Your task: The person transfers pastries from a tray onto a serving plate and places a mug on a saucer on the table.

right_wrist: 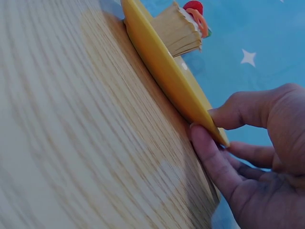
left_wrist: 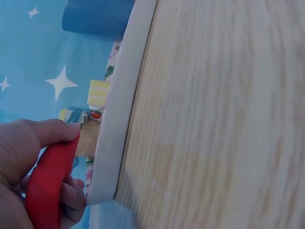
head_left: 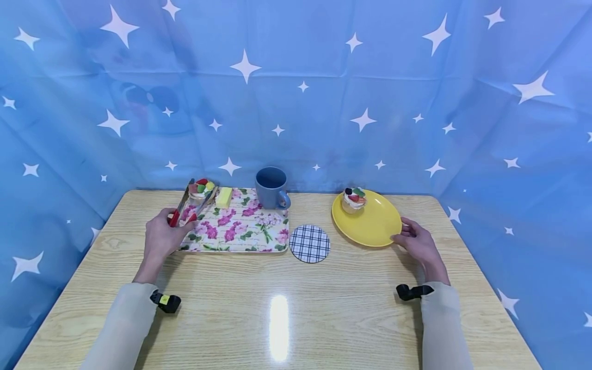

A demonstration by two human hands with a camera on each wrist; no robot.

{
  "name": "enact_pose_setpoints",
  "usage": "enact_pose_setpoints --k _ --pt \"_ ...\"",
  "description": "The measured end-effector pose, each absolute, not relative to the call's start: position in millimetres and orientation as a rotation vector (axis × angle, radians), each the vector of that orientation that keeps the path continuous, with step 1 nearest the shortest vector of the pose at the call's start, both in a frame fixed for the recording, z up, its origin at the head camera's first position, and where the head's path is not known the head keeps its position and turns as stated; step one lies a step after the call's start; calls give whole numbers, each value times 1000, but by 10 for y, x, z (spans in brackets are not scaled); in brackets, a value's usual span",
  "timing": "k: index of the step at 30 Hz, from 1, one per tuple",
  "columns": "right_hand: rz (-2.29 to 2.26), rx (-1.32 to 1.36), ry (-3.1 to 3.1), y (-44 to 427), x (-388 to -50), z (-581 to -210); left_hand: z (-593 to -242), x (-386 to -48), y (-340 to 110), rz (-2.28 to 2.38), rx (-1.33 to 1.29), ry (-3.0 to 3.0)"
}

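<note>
A person in pale sleeves works with both hands at a wood-grain table (head_left: 231, 308) before a blue, star-patterned curtain (head_left: 287, 105). The left hand (head_left: 162, 234), at the near left side of a floral tray (head_left: 236, 242), grasps the red handle of a pair of tongs (head_left: 174, 218), thumb on one side and fingers curled through the other. Just beyond that hand, between the two arms of the tongs, sits a fruit-topped cupcake (head_left: 202, 189); whether the tips press it cannot be told. A yellow block (head_left: 224, 197) lies on the tray just to the right of the cupcake, and a blue-gray mug (head_left: 267, 196) stands upright at the far right corner. Across the table, the right hand (head_left: 420, 244) pinches the right edge of a yellow plate (head_left: 376, 221), which lies directly to the left of the fingertips. A second cupcake (head_left: 353, 201) stands on the plate's far left part, apart from that hand. A round checked coaster (head_left: 310, 243) lies between tray and plate, just beside the tray.
</note>
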State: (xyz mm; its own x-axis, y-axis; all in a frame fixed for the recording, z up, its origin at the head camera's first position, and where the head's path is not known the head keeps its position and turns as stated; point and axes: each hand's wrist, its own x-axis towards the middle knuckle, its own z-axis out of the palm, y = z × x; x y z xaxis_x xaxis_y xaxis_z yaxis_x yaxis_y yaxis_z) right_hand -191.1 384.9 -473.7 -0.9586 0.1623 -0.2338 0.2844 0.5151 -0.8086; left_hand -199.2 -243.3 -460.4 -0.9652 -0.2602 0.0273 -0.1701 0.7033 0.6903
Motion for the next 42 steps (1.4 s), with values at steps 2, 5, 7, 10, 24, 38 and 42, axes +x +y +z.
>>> enact_pose_setpoints --k 2,5,7,10,24,38,42 --pt "-1434 388 2624 3853 -1914 -4747 -4603 -1994 -2429 -1112 354 -2792" --pt "-1433 372 2629 3854 -1911 -4759 -4602 -1993 -2422 -1116 355 -2799" --pt "-1435 367 2630 3856 -1910 -4769 -4601 -1986 -2413 -1117 353 -2799" --pt "-1435 358 2631 3862 -1910 -4782 -4604 -1979 -2409 -1115 334 -2791" --pt "-1444 365 2613 3864 -1911 -4765 -4611 -1949 -2420 -1125 250 -2743" --pt "-1445 375 2622 3841 -1888 -4739 -4596 -1914 -2406 -1099 271 -2742" --pt "-1447 375 2623 3850 -1889 -4747 -4598 -1903 -2400 -1094 294 -2749"
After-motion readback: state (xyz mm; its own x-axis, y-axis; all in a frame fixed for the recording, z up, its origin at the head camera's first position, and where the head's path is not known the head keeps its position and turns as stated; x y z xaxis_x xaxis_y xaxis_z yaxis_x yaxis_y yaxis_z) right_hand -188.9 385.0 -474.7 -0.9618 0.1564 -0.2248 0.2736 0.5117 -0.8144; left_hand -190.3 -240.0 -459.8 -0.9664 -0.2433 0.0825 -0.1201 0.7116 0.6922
